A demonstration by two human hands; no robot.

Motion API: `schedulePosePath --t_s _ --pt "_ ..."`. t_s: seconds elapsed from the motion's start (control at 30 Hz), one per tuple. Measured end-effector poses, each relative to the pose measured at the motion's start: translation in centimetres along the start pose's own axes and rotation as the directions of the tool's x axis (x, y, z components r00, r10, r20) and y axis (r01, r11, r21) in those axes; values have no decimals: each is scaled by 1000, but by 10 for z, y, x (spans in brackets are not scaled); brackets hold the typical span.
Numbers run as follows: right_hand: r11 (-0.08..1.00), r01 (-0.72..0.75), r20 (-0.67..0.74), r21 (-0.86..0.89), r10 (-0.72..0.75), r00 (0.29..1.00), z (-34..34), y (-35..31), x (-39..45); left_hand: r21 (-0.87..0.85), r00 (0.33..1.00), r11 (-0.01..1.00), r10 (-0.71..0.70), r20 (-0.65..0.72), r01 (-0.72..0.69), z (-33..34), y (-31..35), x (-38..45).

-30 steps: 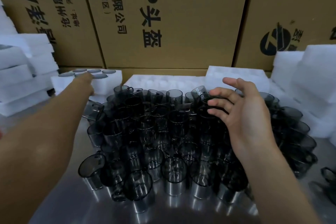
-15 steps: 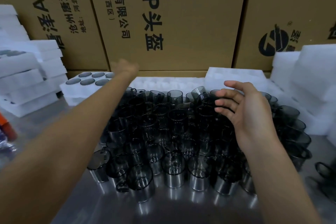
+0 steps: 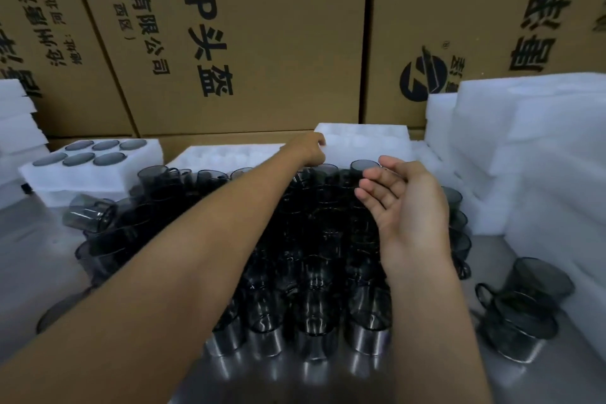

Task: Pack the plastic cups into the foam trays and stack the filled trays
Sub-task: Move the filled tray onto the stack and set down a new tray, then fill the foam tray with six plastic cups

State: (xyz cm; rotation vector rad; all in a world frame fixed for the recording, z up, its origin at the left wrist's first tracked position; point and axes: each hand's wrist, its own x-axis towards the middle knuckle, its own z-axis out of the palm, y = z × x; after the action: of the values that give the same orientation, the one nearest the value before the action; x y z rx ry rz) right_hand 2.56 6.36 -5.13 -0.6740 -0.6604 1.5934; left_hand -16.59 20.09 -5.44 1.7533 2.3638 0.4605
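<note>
Several dark smoky plastic cups [image 3: 314, 275] stand packed together on the metal table. My left arm stretches over them, and my left hand [image 3: 308, 151] grips the near left corner of an empty white foam tray [image 3: 367, 143] at the back. A second empty foam tray [image 3: 226, 154] lies just left of it. Further left sits a filled foam tray [image 3: 82, 179] with cup bottoms showing in its holes. My right hand [image 3: 405, 203] hovers over the cups' right side, fingers relaxed and holding nothing.
A few more cups [image 3: 521, 308] lie at the right on the table [image 3: 39, 249]. White foam stacks [image 3: 537, 147] rise at the right, with another foam stack [image 3: 16, 121] at the left. Cardboard boxes [image 3: 262, 43] wall off the back.
My left hand swept from the filled tray at the left across to the empty tray at the back and took hold of its corner. My right hand stayed over the cups.
</note>
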Motion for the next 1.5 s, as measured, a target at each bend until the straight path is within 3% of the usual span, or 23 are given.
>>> schedulePosePath --t_s 0.1,0.23,0.4,0.5,0.6,0.7,0.87,1.0,1.1,1.17,1.23,1.33,1.5 --pt "999 4 -5 41 -4 1000 -3 -4 2 -6 977 999 -42 -207 41 10 -2 2" --pt "998 31 -2 58 -31 1000 -4 -8 -2 -44 884 999 -4 -468 -19 -2 -2 -6" --pt "995 97 -32 -27 -98 995 2 -14 -12 -108 779 974 89 -620 -197 -36 -6 -40" --pt "953 225 -42 -205 -238 970 6 -17 -21 -98 750 952 163 -641 -290 -50 -10 -75" --pt "791 393 -47 -469 -466 883 2 -26 -28 -96 757 931 223 -614 -352 -57 -14 -115" --pt "712 378 -78 -592 -517 852 -13 -43 -33 -73 776 915 292 -560 -396 -61 -22 -160" --pt "709 238 3 -664 -316 949 -34 -66 -54 -171 869 890 345 -355 -423 -55 -34 -244" --pt "512 297 155 -806 -302 941 -62 -74 -82 -276 909 866 401 -113 -417 -61 -37 -307" --pt "427 224 158 -876 -184 970 -86 -84 -109 -535 942 795 337 -6 -287 -60 -47 -340" --pt "336 176 171 -925 -46 984 -102 -85 -125 -580 961 785 275 9 -219 -51 -52 -354" --pt "329 133 174 -935 98 980 -114 -82 -143 -593 975 793 213 58 -138 -40 -55 -364" --pt "343 0 112 -939 306 945 -128 -70 -163 -545 978 837 155 136 -57 -24 -57 -371" --pt "37 -126 -109 -991 298 948 -142 -54 -170 -444 968 895 146 204 -42 5 -64 -372"
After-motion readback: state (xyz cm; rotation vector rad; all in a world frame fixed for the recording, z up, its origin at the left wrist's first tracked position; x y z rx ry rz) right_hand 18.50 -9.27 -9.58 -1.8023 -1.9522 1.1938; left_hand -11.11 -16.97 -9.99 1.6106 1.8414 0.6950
